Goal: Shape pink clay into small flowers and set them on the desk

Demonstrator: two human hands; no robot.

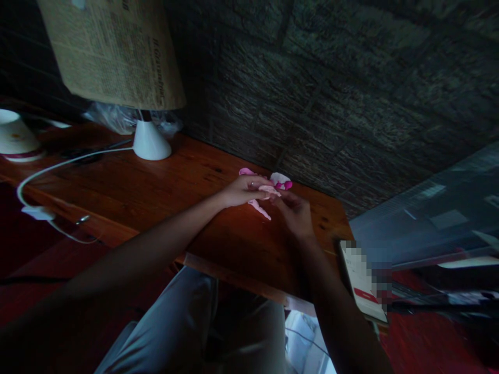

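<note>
So you've got a small, shiny ring (252,184) on a finger of your left hand (241,191), kinda silvery, though it's too tiny to make out any detail. Your right hand (296,213) is bare, and so are both forearms, pretty slim ones too. Down below you're wearing long trousers (171,322), pale grey with a bluish cast, loose enough to crease along the thigh. They go really dark between your legs, so the fabric's hard to read there.
</note>
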